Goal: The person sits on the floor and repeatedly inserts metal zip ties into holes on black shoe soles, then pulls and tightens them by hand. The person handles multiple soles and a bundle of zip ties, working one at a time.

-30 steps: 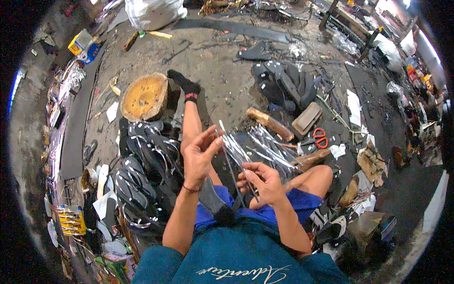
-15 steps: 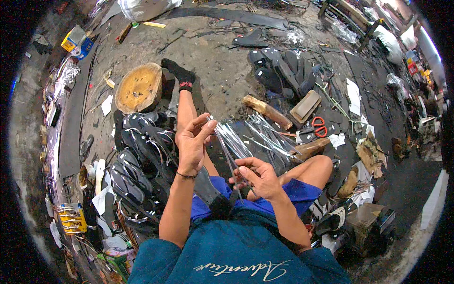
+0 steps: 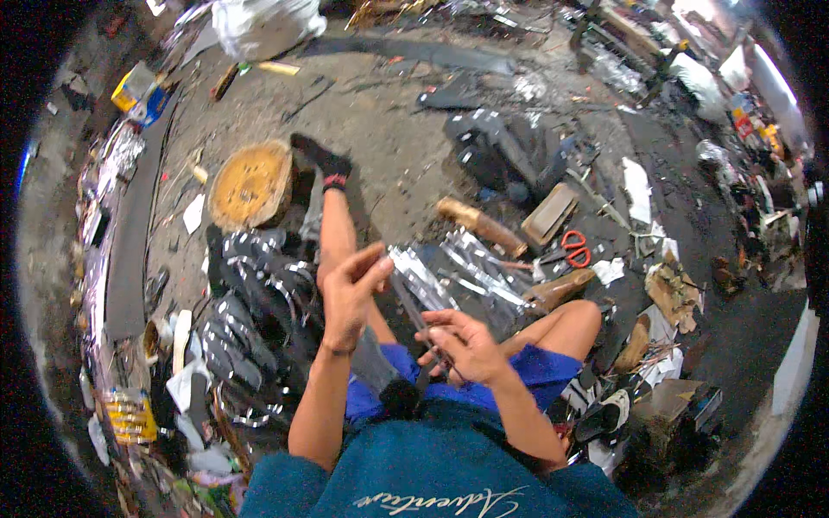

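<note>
Thin dark grey strips stretch between my two hands, smeared a little by motion. My left hand pinches their upper ends between thumb and fingers. Closer to my lap, my right hand is closed around the lower part of the strips. Just beyond the hands lies a bundle of shiny silvery strips, with a second pile of strips to its right. A dark grey sole-shaped piece rests across my lap, against the blue shorts.
At left sits a heap of black sandals with shiny straps; beyond it stands a round wooden block. On the right are red-handled scissors, a wooden piece, a rectangular block and a pile of dark soles.
My left hand has come down toward my lap, nearer to my right hand. The right hand has shifted slightly lower. The whole view has moved a little and blurred.
</note>
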{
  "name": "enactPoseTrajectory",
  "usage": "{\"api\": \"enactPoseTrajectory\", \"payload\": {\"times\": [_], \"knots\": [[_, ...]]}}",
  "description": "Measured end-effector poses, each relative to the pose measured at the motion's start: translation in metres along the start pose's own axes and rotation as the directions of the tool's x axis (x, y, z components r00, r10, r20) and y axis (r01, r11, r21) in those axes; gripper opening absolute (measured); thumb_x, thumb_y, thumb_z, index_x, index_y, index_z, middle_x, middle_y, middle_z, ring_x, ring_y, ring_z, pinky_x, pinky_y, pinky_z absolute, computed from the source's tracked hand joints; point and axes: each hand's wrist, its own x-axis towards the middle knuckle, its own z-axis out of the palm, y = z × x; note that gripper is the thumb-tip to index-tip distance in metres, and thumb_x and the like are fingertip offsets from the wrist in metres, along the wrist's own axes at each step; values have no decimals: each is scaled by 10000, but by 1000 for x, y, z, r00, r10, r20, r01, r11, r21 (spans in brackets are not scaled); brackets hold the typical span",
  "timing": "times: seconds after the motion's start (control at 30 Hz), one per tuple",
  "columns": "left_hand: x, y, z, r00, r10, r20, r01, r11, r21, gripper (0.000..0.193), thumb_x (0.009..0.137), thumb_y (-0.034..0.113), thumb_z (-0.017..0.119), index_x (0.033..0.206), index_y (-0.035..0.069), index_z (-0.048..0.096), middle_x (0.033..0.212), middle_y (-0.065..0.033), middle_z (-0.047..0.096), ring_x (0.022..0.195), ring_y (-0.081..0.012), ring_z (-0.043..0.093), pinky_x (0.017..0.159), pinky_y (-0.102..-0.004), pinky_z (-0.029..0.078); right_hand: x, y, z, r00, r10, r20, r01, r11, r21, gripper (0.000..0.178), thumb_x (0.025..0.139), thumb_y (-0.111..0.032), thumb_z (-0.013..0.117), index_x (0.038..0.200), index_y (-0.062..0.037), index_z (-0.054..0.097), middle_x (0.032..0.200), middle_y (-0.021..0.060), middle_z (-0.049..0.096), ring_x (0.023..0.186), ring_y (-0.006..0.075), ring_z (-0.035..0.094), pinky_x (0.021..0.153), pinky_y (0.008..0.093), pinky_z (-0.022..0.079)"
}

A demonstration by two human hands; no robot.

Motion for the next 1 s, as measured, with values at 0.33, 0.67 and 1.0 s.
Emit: {"api": "enactPoseTrajectory", "payload": {"times": [0.33, 0.67, 1.0], "knots": [[-55, 12, 33, 926, 368, -78, -294, 838, 460, 203, 860, 114, 764, 976, -51, 734, 878, -103, 746, 763, -121, 681, 689, -262, 543, 29, -6, 22, 543, -839, -32, 534, 374, -758, 224, 866, -84, 692, 1087, -49, 681, 983, 130, 680, 877, 306, 683, 729, 363, 562], [-89, -66, -74, 963, 200, -181, 119, 285, 951, 1091, 738, 484, 811, 1477, -86, 247, 1525, -347, 238, 1410, -518, 222, 1164, -534, 215, 18, -10, 26, 821, -550, -155, 392, 740, -546, 215, 926, -225, 662, 1047, -52, 701, 1020, 136, 717, 943, 253, 690, 832, 347, 527], [-105, -34, -39, 979, 110, -173, -102, 993, 52, 474, 819, 10, 734, 1240, -18, 517, 1070, -91, 669, 936, -168, 650, 857, -320, 532, 5, -20, 55, 869, -493, 34, 409, 680, -609, 157, 884, -143, 735, 974, -17, 709, 843, 55, 697, 716, 107, 618, 623, 258, 484]]}}
